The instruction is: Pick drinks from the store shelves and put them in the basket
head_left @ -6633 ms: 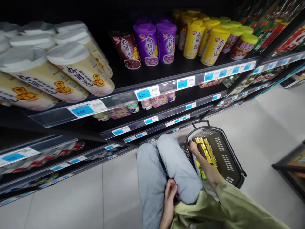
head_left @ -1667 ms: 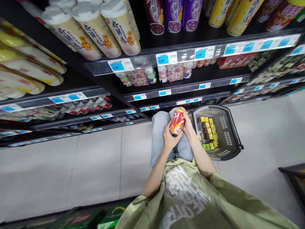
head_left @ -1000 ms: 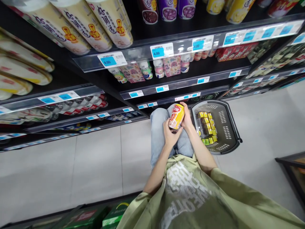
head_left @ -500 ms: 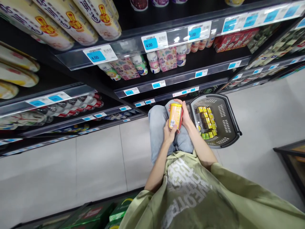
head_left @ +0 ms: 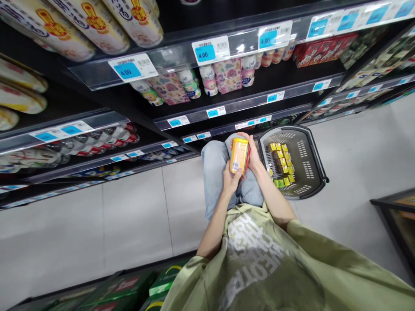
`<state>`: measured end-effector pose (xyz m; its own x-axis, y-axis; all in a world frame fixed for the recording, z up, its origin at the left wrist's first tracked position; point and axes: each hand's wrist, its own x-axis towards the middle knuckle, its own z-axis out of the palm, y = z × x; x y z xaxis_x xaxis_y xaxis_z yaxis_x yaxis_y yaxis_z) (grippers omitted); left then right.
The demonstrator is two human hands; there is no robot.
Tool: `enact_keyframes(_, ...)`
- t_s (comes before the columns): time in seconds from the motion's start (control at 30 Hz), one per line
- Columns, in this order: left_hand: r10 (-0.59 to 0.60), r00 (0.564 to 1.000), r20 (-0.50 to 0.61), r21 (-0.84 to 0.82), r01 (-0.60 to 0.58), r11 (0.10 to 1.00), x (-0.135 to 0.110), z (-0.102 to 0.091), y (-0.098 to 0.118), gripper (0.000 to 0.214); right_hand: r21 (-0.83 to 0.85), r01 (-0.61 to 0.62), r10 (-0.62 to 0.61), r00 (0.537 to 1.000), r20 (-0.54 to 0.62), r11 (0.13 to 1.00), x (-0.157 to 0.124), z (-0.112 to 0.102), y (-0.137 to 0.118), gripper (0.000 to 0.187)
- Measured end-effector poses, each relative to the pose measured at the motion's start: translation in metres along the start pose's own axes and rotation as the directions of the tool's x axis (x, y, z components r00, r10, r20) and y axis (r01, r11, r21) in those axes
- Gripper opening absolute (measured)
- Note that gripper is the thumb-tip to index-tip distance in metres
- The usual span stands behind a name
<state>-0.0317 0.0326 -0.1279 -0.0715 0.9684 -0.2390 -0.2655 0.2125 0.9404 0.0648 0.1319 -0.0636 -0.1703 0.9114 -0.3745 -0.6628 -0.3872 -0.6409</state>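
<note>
the left hand [head_left: 231,180] and right hand [head_left: 254,158] clasp a yellow-lidded can [head_left: 239,154], the left gripping its lower end.

A shop: stocked black shelves [head_left: 275,74] with blue-and-white price labels [head_left: 210,51], plus a shopping basket [head_left: 302,170].

Shelves [head_left: 227,13] above a pale floor [head_left: 136,216]

Right of the right hand [head_left: 254,154], a basket [head_left: 306,162] stands on the floor. Beyond and left of the left hand [head_left: 231,179], the upper shelf [head_left: 184,30] carries cream cups [head_left: 106,26]. The middle shelf [head_left: 279,77], ahead of the hands, bears small bottles [head_left: 209,80], patterned packs [head_left: 228,75] and, farther right, red boxes [head_left: 324,49]. Left of the hands, a lower shelf [head_left: 94,163] holds what look like drink bottles [head_left: 103,140].
</note>
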Motion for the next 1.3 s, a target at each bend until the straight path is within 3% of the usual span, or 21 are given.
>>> enact_keyframes(0.2, 0.034, 0.999, -0.039, 0.100, -0.030, 0.994, -0.002, -0.001, -0.002, 0.086, -0.011, 0.009, -0.009, 1.000, 0.016, 1.000, -0.001, -0.003, 0.002, 0.057)
enact_keyframes(0.33, 0.230, 0.965, -0.123, 0.322, -0.181, 0.929, -0.009, 0.000, 0.004, 0.084, -0.047, 0.087, -0.087, 0.996, 0.001, 0.995, -0.010, -0.002, 0.001, 0.053)
enact_keyframes(0.43, 0.429, 0.888, -0.167, 0.497, -0.300, 0.814, -0.016, 0.000, 0.008, 0.083, -0.064, 0.165, -0.165, 0.986, 0.014, 0.984, -0.023, 0.004, -0.002, 0.053)
enact_keyframes(0.57, 0.689, 0.706, -0.165, 0.698, -0.410, 0.587, -0.023, -0.009, 0.013, 0.063, -0.007, 0.190, -0.190, 0.982, 0.017, 0.982, -0.040, 0.018, -0.005, 0.051)
enact_keyframes(0.63, 0.823, 0.562, -0.085, 0.741, -0.517, 0.429, -0.027, -0.015, 0.016, 0.048, 0.032, 0.163, -0.163, 0.987, 0.006, 0.986, -0.048, 0.027, -0.006, 0.050)
enact_keyframes(0.73, 0.953, 0.296, 0.063, 0.761, -0.632, 0.147, -0.034, -0.019, 0.024, 0.044, 0.068, 0.108, -0.109, 0.994, 0.005, 0.992, -0.059, 0.040, -0.010, 0.052)
enact_keyframes(0.8, 0.975, 0.179, 0.128, 0.760, -0.649, 0.020, -0.040, -0.018, 0.030, 0.047, 0.078, 0.077, -0.078, 0.997, 0.020, 0.994, -0.066, 0.045, -0.014, 0.056)
enact_keyframes(0.83, 0.977, 0.152, 0.147, 0.761, -0.649, -0.014, -0.043, -0.016, 0.032, 0.046, 0.080, 0.063, -0.066, 0.997, 0.031, 0.995, -0.068, 0.046, -0.016, 0.057)
enact_keyframes(0.87, 0.976, 0.151, 0.155, 0.767, -0.641, -0.022, -0.045, -0.015, 0.036, 0.045, 0.079, 0.047, -0.050, 0.998, 0.040, 0.996, -0.070, 0.047, -0.018, 0.058)
enact_keyframes(0.9, 0.973, 0.179, 0.149, 0.780, -0.626, -0.005, -0.048, -0.013, 0.041, 0.042, 0.075, 0.025, -0.029, 0.998, 0.048, 0.997, -0.071, 0.046, -0.020, 0.059)
enact_keyframes(1.03, 0.900, 0.421, 0.116, 0.791, -0.587, 0.172, -0.051, -0.005, 0.073, 0.036, 0.048, -0.096, 0.093, 0.994, 0.056, 0.994, -0.066, 0.034, -0.023, 0.058)
enact_keyframes(1.1, 0.859, 0.491, 0.146, 0.753, -0.618, 0.226, -0.050, -0.001, 0.092, 0.036, 0.052, -0.164, 0.160, 0.985, 0.068, 0.985, -0.061, 0.027, -0.022, 0.054)
enact_keyframes(1.17, 0.836, 0.519, 0.177, 0.720, -0.647, 0.250, -0.047, 0.003, 0.108, 0.035, 0.075, -0.218, 0.212, 0.974, 0.083, 0.973, -0.057, 0.022, -0.021, 0.052)
enact_keyframes(1.3, 0.826, 0.525, 0.204, 0.669, -0.691, 0.274, -0.042, 0.007, 0.117, 0.035, 0.148, -0.258, 0.244, 0.964, 0.110, 0.955, -0.052, 0.017, -0.021, 0.053)
